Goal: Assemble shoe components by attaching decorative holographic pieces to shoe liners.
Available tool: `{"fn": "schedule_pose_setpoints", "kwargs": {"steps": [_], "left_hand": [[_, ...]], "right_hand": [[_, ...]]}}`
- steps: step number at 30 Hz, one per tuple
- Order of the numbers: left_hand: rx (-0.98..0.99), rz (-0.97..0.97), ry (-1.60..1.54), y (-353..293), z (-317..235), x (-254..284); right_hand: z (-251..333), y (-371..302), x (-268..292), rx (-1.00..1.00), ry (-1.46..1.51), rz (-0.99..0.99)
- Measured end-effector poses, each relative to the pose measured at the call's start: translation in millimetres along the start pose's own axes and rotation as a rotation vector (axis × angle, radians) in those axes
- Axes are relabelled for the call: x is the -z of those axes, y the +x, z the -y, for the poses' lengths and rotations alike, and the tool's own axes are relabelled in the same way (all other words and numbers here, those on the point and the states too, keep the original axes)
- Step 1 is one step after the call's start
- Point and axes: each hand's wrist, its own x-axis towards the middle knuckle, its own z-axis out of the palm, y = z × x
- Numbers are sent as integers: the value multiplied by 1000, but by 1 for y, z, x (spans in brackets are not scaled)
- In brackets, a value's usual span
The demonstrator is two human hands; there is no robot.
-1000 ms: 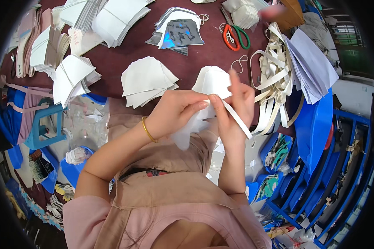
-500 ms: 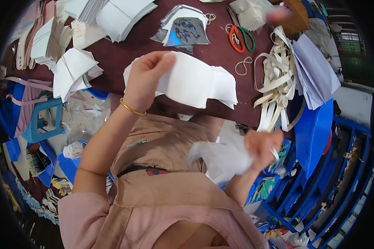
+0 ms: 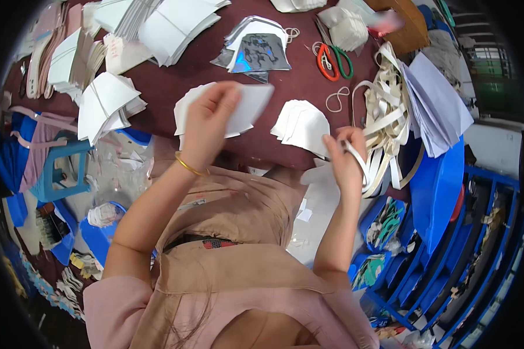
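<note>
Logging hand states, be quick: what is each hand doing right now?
Left hand: closed on a white cut sheet over the table.
Right hand: closed on a white strip.

White paper pcs (image 3: pixel 247 104), maroon table (image 3: pixel 174 81), red/green scissors (image 3: pixel 330 61), gold bangle (image 3: pixel 187 167).

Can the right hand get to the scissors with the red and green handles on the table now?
Probably yes, after letting go. The right hand grips a white strip; the scissors lie farther up the dark red table, with only a rubber band between.

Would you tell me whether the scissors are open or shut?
Shut: the scissors lie on the table with handles together.
</note>
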Motion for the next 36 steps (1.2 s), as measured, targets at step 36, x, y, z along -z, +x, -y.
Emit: {"fn": "schedule_pose_setpoints", "kwargs": {"steps": [36], "left_hand": [[-540,64,1464,158,45,-32]], "right_hand": [[33,-89,64,392,618,109]]}}
